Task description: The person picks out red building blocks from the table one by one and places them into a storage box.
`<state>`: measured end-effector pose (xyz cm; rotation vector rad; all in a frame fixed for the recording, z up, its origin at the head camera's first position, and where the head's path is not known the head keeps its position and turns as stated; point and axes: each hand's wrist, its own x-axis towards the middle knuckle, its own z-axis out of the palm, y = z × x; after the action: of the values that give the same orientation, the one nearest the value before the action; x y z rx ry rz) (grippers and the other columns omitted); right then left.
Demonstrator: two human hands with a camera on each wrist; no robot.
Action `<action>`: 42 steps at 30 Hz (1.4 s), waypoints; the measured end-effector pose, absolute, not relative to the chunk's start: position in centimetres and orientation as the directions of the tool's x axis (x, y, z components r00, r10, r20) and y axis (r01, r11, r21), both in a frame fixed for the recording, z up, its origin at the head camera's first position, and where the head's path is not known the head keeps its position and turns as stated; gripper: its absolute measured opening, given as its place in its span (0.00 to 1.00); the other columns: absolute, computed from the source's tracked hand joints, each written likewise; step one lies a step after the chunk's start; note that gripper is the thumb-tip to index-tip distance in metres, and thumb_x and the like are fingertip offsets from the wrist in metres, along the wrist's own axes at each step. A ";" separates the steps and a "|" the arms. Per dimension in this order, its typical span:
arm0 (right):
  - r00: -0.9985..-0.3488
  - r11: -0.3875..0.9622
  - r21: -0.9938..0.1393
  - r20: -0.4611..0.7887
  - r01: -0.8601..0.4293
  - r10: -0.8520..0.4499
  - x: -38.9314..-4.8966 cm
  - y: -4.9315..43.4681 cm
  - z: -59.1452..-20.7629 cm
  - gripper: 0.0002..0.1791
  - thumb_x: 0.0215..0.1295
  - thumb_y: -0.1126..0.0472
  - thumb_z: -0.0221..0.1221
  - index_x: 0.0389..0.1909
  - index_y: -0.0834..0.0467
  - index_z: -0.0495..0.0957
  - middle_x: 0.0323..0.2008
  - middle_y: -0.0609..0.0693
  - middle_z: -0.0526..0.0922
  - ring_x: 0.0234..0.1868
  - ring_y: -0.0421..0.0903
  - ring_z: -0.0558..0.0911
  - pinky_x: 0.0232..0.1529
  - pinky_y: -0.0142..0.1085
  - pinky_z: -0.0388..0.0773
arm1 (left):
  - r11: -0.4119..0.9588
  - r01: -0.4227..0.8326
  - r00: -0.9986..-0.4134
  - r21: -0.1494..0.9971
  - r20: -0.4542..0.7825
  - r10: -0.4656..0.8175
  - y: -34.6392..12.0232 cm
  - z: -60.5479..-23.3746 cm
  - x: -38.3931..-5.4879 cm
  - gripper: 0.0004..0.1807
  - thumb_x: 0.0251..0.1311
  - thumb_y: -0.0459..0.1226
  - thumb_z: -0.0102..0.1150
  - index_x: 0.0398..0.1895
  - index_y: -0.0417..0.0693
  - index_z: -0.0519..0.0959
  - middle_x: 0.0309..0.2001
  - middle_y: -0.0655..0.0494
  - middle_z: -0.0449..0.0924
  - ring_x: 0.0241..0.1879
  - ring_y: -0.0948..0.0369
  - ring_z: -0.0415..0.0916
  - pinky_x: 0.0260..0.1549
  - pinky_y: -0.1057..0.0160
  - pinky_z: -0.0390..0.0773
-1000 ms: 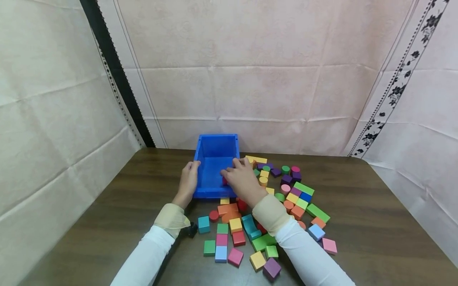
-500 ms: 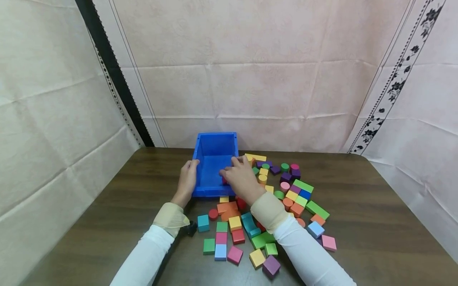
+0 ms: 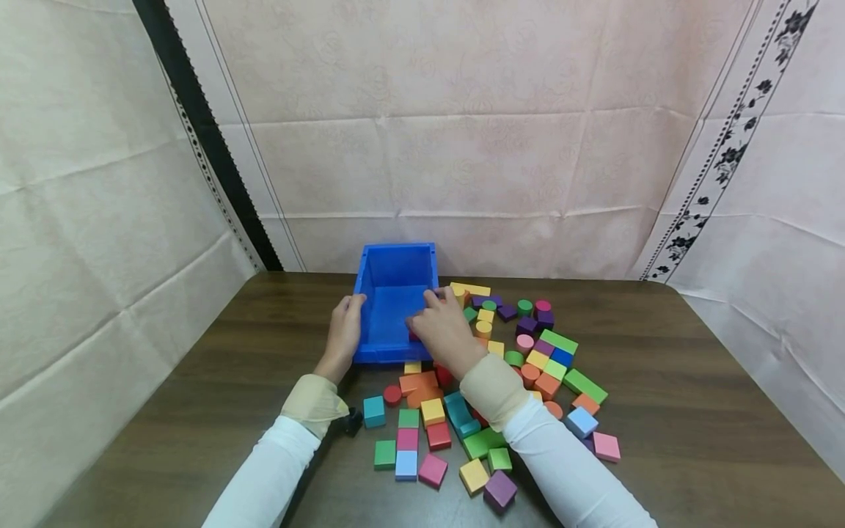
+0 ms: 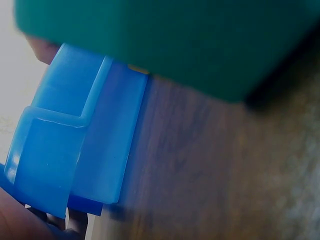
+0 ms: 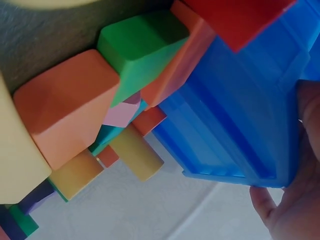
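A blue plastic bin [image 3: 389, 323] stands near the table's far edge. My left hand [image 3: 343, 330] grips its left side wall; in the left wrist view, fingers [image 4: 77, 222] wrap the bin's end below a blurred teal block [image 4: 140, 45]. On the opposite side, my right hand [image 3: 444, 328] holds the right wall, its fingers bent over the rim. The right wrist view shows this hand [image 5: 295, 205] curled at the bin's corner [image 5: 280, 175]. A small red piece [image 3: 413, 336] shows inside the bin beside the right fingertips, mostly covered by them.
Many coloured wooden blocks lie in front and right of the bin, among them a purple cube [image 3: 500, 490], a teal arch-like block [image 3: 461, 415] and a green bar [image 3: 585, 385]. Brown table [image 3: 673, 381] extends to both sides. Pale cloth [image 3: 422, 132] hangs behind.
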<state>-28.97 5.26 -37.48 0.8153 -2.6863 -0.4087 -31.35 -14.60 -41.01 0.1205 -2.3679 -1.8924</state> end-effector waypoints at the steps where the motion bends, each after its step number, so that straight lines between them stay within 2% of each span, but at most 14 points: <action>1: -0.793 0.798 0.352 0.200 -0.489 -0.575 -29.0 5.3 -37.5 0.20 0.62 0.55 0.75 0.55 0.39 0.88 0.46 0.43 0.91 0.63 0.52 0.72 0.66 0.55 0.63 | 0.220 0.007 -0.991 0.975 0.036 -0.128 -14.6 -41.0 -31.4 0.34 0.81 0.57 0.35 0.67 0.37 0.68 0.63 0.36 0.72 0.60 0.42 0.71 0.64 0.40 0.71; 13: -0.779 0.778 0.395 0.204 -0.488 -0.593 -28.9 5.4 -37.8 0.16 0.63 0.56 0.75 0.52 0.40 0.90 0.43 0.42 0.91 0.61 0.51 0.72 0.69 0.56 0.62 | 0.229 0.008 -0.990 0.973 0.039 -0.133 -14.7 -41.1 -31.4 0.32 0.81 0.56 0.36 0.63 0.35 0.70 0.58 0.34 0.73 0.57 0.43 0.71 0.57 0.44 0.71; 28: -0.770 0.774 0.396 0.213 -0.494 -0.601 -28.9 5.5 -37.9 0.17 0.62 0.54 0.76 0.52 0.40 0.90 0.46 0.42 0.91 0.61 0.51 0.72 0.70 0.57 0.61 | 0.223 0.001 -0.992 0.975 0.029 -0.123 -14.6 -41.1 -31.3 0.32 0.81 0.57 0.36 0.66 0.38 0.69 0.64 0.37 0.72 0.61 0.42 0.71 0.65 0.38 0.70; 42: -0.767 0.768 0.406 0.211 -0.495 -0.606 -28.8 5.6 -37.8 0.17 0.62 0.54 0.76 0.52 0.41 0.91 0.47 0.43 0.90 0.60 0.51 0.72 0.70 0.57 0.62 | 0.218 0.002 -0.991 0.976 0.032 -0.132 -14.6 -41.1 -31.4 0.32 0.81 0.55 0.36 0.66 0.37 0.69 0.63 0.36 0.72 0.61 0.41 0.70 0.65 0.37 0.70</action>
<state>-28.83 5.56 -37.80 0.8464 -2.6325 -0.4718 -31.44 -14.63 -41.12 0.1263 -2.3657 -1.8956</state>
